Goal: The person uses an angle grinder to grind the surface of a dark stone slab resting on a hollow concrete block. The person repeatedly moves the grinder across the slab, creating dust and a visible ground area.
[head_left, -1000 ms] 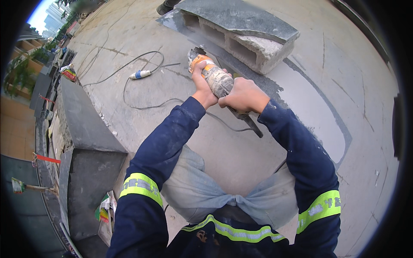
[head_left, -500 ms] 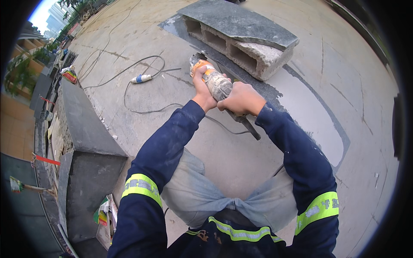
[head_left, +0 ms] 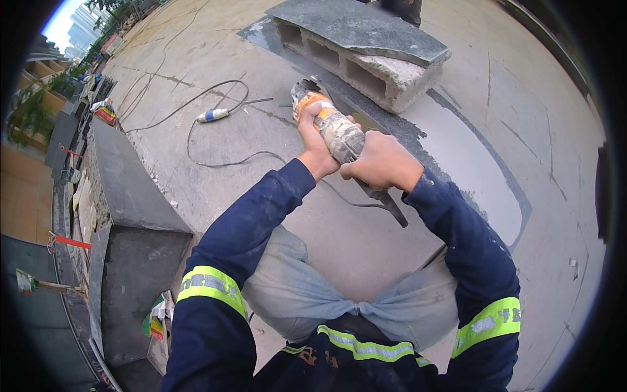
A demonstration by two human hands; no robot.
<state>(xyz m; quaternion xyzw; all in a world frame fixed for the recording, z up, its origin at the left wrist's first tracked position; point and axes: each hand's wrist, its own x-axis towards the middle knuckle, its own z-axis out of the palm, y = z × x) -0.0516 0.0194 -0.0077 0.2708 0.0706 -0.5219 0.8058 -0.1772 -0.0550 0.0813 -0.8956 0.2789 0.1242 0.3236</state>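
Observation:
With both hands I hold an orange angle grinder [head_left: 341, 135], its casing smeared with pale dust. My left hand [head_left: 316, 149] is wrapped round the front of the body, close behind the grinder head. Farther back, my right hand [head_left: 384, 161] grips the rear part, its thumb along the casing. The head points away from me, beside the edge of a dark stone slab [head_left: 274, 49] lying flat on the ground. A hollow concrete block [head_left: 392, 85] rests on that slab, topped by a broken-edged grey stone slab [head_left: 366, 32]. The grinder's disc is hard to make out.
A grey cable with a blue-and-white connector [head_left: 213, 115] loops over the concrete floor [head_left: 215, 72]. To the left stand dark stone panels [head_left: 134, 176]. A pale patch [head_left: 467, 153] covers the flat slab at right. Part of a person [head_left: 408, 10] shows at the top.
Both hands and the grinder have shifted slightly right and toward me. Part of a person in dark clothing now shows more plainly behind the stone slab.

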